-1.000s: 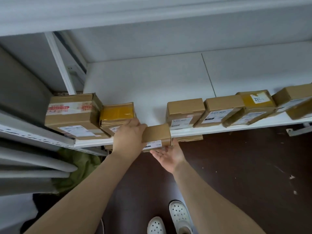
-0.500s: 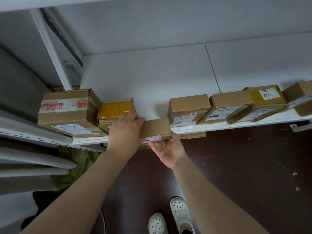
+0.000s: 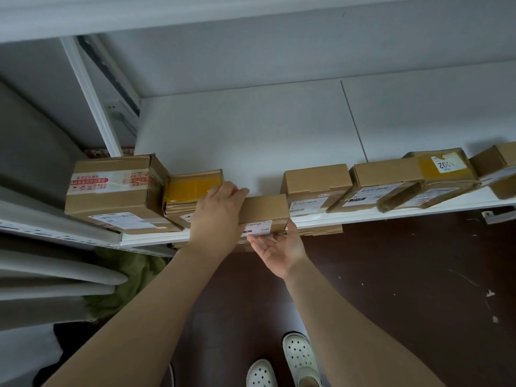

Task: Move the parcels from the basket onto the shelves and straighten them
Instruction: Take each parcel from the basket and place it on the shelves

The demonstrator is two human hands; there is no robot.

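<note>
A small brown parcel (image 3: 264, 209) with a white label sits at the front edge of the white shelf (image 3: 363, 217), in the gap between the other parcels. My left hand (image 3: 216, 216) grips its left end, fingers laid over the top. My right hand (image 3: 279, 243) is palm up below it, straight fingers against the parcel's front lower edge and thumb at its right corner. To the left stand a large taped box (image 3: 114, 191) and a yellow-taped parcel (image 3: 192, 188). No basket is in view.
Right of the gap, several brown parcels line the shelf: a plain box (image 3: 315, 185), a tilted one (image 3: 382, 180), a yellow-taped one (image 3: 438, 174) leaning on it. A white upright (image 3: 92, 101) stands at the left. Dark floor and my white shoes (image 3: 300, 358) lie below.
The small parcel has moved up and back, further onto the shelf. Both hands stayed on it and followed.
</note>
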